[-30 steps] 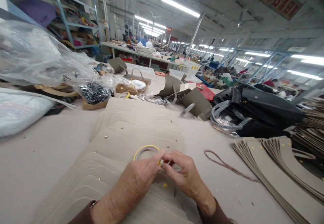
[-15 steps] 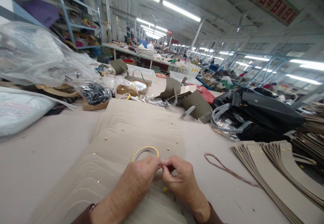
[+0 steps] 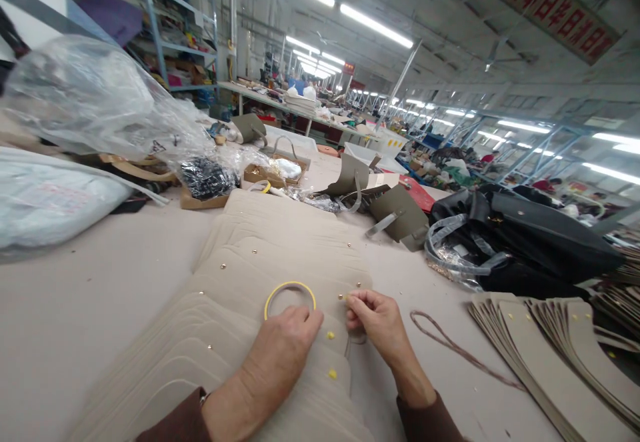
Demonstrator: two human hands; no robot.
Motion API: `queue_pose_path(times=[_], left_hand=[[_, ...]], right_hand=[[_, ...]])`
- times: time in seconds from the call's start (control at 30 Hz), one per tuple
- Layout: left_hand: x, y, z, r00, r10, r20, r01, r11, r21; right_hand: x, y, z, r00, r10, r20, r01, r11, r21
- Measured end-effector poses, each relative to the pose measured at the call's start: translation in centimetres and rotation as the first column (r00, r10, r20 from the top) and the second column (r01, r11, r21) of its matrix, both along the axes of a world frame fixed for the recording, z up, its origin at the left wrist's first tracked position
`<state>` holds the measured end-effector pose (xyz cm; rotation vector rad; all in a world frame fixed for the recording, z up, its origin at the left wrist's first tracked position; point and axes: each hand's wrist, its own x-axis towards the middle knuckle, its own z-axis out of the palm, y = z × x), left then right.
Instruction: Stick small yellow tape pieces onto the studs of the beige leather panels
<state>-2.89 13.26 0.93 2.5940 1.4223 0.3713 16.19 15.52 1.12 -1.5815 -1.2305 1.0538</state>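
A thin roll of yellow tape is in my left hand, its ring standing up beyond my fingers over the beige panels. My right hand pinches a small piece of yellow tape beside a gold stud on the right side of the stack. Beneath both hands spread the overlapping beige panels, dotted with several gold studs. Two yellow tape bits stick to the panels between my wrists.
A brown cord lies right of my right hand, near fanned beige strips. Black bags stand behind them. Olive panels and a small open box sit farther back. Clear plastic bags pile up at left.
My hands have separated. The right has moved right and up to a stud with a piece of tape; the left stays with the roll. Another yellow bit on the panels is now visible.
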Motion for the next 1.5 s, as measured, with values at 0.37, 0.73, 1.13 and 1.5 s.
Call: queue_pose_path(times=[0.37, 0.73, 1.13, 1.5], left_hand=[[0.3, 0.4, 0.5, 0.993, 0.012, -0.113, -0.031, 0.985, -0.171], [0.1, 0.3, 1.2, 0.992, 0.027, -0.125, -0.052, 0.979, -0.198], [-0.1, 0.1, 0.5, 0.997, 0.012, -0.079, -0.022, 0.992, -0.121], [-0.9, 0.0, -1.3, 0.895, -0.238, 0.377, 0.123, 0.944, 0.306]], right_hand=[[-1.2, 0.8, -0.6, 0.865, 0.02, 0.502, -0.111, 0.982, 0.151], [0.2, 0.0, -1.3, 0.942, 0.0, 0.337, -0.03, 0.996, 0.084], [-1.5, 0.2, -1.6, 0.69, -0.084, 0.719, -0.185, 0.94, 0.287], [-0.5, -1.2, 0.2, 0.922, 0.111, 0.372, -0.233, 0.924, 0.302]])
